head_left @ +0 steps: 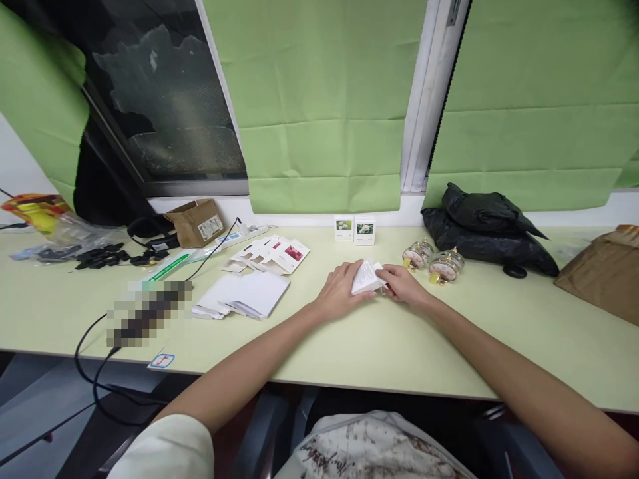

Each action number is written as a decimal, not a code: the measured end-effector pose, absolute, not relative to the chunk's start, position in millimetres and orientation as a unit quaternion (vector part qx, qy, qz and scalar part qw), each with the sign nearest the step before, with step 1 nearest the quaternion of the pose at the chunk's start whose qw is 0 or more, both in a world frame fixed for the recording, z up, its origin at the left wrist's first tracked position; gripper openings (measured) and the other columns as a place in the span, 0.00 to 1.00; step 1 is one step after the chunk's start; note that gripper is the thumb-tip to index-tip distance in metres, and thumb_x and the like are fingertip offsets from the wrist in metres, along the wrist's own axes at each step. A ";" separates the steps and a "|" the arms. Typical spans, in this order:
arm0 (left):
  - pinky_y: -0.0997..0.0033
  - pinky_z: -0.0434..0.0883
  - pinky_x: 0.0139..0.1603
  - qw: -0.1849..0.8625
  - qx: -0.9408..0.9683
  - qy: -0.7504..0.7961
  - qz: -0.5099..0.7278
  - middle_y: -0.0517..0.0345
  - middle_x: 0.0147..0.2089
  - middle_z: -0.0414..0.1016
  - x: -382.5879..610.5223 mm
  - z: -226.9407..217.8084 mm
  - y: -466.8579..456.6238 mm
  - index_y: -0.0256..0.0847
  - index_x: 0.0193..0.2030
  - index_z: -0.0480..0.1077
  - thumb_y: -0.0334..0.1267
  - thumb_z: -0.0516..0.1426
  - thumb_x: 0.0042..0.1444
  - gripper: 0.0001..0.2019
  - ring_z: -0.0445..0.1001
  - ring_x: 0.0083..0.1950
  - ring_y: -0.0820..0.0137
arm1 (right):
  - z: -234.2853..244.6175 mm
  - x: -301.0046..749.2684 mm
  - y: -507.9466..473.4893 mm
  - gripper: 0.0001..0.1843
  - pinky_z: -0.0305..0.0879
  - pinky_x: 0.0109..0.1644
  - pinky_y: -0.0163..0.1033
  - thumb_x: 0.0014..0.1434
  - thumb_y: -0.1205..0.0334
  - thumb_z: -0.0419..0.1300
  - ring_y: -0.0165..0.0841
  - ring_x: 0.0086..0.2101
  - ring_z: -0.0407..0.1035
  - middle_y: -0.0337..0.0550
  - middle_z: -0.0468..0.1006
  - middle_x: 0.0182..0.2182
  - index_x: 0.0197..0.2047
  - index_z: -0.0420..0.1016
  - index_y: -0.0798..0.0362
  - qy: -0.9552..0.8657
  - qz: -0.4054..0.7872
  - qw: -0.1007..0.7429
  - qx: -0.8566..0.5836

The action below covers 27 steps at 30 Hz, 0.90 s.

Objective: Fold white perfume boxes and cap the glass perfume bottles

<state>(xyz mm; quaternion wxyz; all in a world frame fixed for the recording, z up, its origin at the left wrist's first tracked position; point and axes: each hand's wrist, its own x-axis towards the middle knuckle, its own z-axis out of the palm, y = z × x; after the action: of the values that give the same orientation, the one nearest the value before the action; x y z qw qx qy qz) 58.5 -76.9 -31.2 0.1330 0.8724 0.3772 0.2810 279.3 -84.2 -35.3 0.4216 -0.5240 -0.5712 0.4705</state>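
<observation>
Both my hands meet over the pale green table (379, 339) around a small white carton (366, 277). My left hand (339, 290) grips its left side, fingers curled over the top. My right hand (403, 285) pinches its right end. The carton looks partly folded and tilted. Two finished small white boxes (355, 229) with flower pictures stand upright by the window sill behind it. Two small glass bottles (433, 261) with gold caps lie just to the right of my right hand.
Flat white carton blanks (244, 295) and printed ones (272, 253) lie fanned out to the left. A black bag (486, 229) sits back right, a brown paper bag (602, 271) far right. A cardboard box (196, 223), cables and black parts crowd the back left.
</observation>
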 end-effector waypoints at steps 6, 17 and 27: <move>0.48 0.64 0.65 0.092 0.892 0.374 0.238 0.46 0.66 0.67 54.3 -26.7 -72.8 0.48 0.75 0.56 0.66 0.60 0.59 0.43 0.67 0.65 0.50 | -38.1 283.5 -84.7 0.19 0.46 0.19 0.33 0.62 0.45 0.59 0.24 0.14 0.54 0.32 0.66 0.15 0.28 0.64 0.51 -0.626 0.406 0.375 -0.551; 0.51 0.66 0.63 0.044 0.920 0.348 0.176 0.44 0.65 0.68 28.4 -16.7 -60.4 0.47 0.75 0.57 0.65 0.58 0.60 0.41 0.69 0.63 0.50 | -47.4 296.7 -70.5 0.18 0.49 0.24 0.34 0.63 0.47 0.56 0.27 0.19 0.57 0.33 0.68 0.18 0.29 0.67 0.52 -0.661 0.298 0.318 -0.611; 0.55 0.68 0.59 0.077 0.917 0.365 0.144 0.45 0.60 0.72 7.7 -3.2 -51.7 0.48 0.72 0.63 0.64 0.61 0.57 0.40 0.73 0.60 0.50 | -47.8 307.6 -61.2 0.14 0.52 0.31 0.35 0.62 0.56 0.56 0.33 0.28 0.67 0.42 0.77 0.26 0.28 0.72 0.53 -0.680 0.193 0.262 -0.657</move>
<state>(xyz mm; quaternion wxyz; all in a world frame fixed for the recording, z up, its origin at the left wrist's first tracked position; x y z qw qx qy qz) 7.7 -51.7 -3.2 0.0768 0.9168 0.3645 0.1440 307.6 -61.2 -47.8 0.2617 -0.6574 -0.6797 0.1932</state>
